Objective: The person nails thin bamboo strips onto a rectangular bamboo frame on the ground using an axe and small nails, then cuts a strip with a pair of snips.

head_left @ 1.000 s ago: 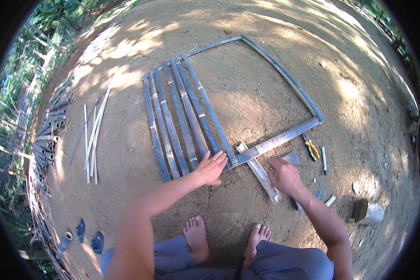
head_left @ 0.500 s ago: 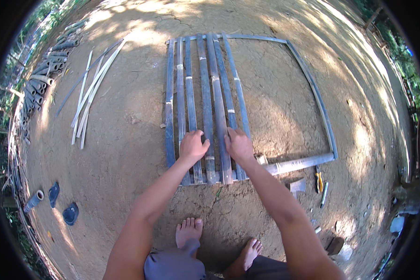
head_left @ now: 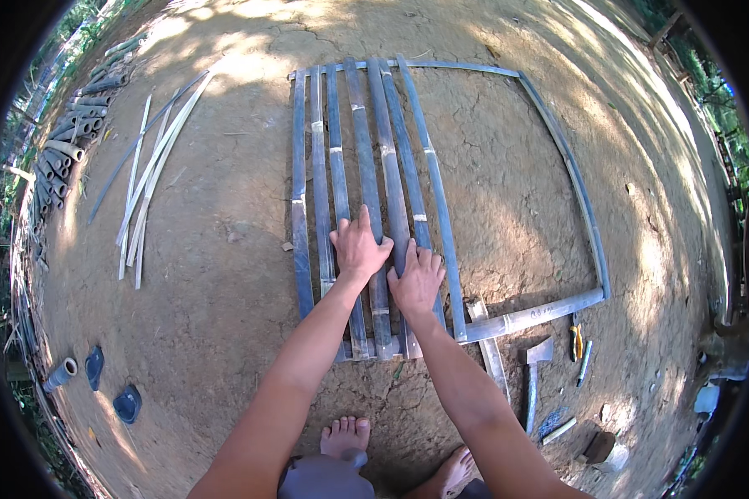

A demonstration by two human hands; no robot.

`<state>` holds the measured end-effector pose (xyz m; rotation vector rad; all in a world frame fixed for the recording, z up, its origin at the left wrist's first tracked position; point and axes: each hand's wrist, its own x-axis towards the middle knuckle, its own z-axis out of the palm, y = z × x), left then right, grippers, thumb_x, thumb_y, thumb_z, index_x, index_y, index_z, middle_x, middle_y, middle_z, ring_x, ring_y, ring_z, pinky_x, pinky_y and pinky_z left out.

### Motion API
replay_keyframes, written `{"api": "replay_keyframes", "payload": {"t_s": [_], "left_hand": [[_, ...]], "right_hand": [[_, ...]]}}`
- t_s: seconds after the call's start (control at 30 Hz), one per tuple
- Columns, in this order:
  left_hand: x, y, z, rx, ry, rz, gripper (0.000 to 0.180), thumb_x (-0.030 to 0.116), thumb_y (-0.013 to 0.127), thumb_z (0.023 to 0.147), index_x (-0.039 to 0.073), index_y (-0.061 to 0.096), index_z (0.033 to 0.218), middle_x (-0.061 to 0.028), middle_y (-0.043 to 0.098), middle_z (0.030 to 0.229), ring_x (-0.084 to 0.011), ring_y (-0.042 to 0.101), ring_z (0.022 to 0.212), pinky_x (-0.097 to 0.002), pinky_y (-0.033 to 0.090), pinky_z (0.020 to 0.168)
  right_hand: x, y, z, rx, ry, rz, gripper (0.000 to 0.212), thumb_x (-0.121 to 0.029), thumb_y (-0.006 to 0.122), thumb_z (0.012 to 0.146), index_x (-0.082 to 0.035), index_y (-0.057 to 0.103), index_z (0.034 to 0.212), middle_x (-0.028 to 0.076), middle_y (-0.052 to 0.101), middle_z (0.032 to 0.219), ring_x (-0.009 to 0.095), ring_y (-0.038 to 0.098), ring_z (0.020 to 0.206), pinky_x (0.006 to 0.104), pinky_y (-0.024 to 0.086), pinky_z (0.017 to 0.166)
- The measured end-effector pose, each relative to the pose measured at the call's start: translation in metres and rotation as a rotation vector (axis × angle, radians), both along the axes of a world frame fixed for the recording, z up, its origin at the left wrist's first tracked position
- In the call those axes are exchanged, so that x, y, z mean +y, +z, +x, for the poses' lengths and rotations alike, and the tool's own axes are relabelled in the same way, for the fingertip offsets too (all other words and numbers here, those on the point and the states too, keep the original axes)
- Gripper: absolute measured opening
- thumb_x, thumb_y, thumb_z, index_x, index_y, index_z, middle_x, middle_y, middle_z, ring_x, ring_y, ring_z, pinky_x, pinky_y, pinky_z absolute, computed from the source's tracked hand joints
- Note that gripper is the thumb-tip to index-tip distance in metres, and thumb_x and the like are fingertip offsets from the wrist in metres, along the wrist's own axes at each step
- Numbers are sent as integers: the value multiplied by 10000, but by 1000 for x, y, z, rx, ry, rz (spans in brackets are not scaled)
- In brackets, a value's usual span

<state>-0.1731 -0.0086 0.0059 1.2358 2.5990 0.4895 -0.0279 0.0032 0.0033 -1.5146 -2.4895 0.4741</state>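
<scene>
Several dark bamboo slats (head_left: 300,220) lie side by side across a rectangular bamboo frame (head_left: 562,150) on the ground. My left hand (head_left: 360,248) rests over the middle slats with its fingers spread and index finger pointing away from me. Just to its right, my right hand (head_left: 418,281) lies on the neighbouring slats, fingers stretched out. Neither hand grips anything. Under my palms, parts of the slats are hidden. A thick bamboo pole (head_left: 533,318) makes up the near side of the frame.
Beyond the frame's near right corner lie a broad-bladed hatchet (head_left: 539,351), yellow-handled pliers (head_left: 576,341), a marker pen (head_left: 585,363) and a split bamboo piece (head_left: 493,359). Pale strips (head_left: 160,166), cut bamboo tubes (head_left: 62,151) and sandals (head_left: 127,403) are at left.
My fingers have gone from curled around the slats to spread flat on them. Both hands have moved farther up the slats, away from me, and the view has shifted.
</scene>
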Motion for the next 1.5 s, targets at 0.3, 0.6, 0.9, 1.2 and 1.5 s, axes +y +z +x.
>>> {"api": "replay_keyframes", "payload": {"t_s": [0.3, 0.6, 0.9, 1.2, 1.5], "left_hand": [[-3, -9, -3, 16, -15, 47, 894, 366, 819, 766, -51, 524, 1501, -148, 741, 1134, -340, 569, 1152, -493, 403, 1020], [-5, -13, -5, 4, -34, 81, 890, 368, 811, 779, -50, 514, 1505, -154, 733, 1184, -346, 564, 1163, -494, 402, 1028], [-6, -17, -6, 23, -28, 84, 840, 369, 786, 831, -33, 501, 1512, -167, 706, 1197, -347, 555, 1176, -508, 403, 1017], [0, -3, 2, 101, -62, 172, 656, 367, 767, 885, 94, 587, 1453, -131, 566, 1382, -332, 512, 1279, -528, 421, 1026], [31, -8, 33, 112, -272, 263, 486, 356, 764, 908, 143, 693, 1339, -67, 641, 1165, -273, 553, 1146, -462, 419, 939]], "right_hand": [[3, 2, 1, 36, 32, -19, 768, -335, 795, 817, -77, 568, 1504, 65, 612, 1293, 299, 526, 1204, 478, 419, 1008], [4, 4, 3, 8, 75, -23, 732, -362, 785, 844, -91, 580, 1492, 63, 615, 1291, 306, 528, 1199, 482, 421, 1001], [28, 2, 29, 67, 3, 191, 507, -328, 726, 943, -89, 664, 1387, 110, 652, 1211, 329, 587, 1133, 492, 475, 920], [50, -6, 56, 80, -72, 230, 561, -295, 710, 966, -48, 604, 1458, 169, 671, 1230, 376, 636, 1121, 520, 514, 933], [60, -17, 57, 193, -76, -132, 504, -194, 626, 1021, 17, 554, 1473, 332, 671, 1181, 491, 693, 1002, 528, 578, 849]]}}
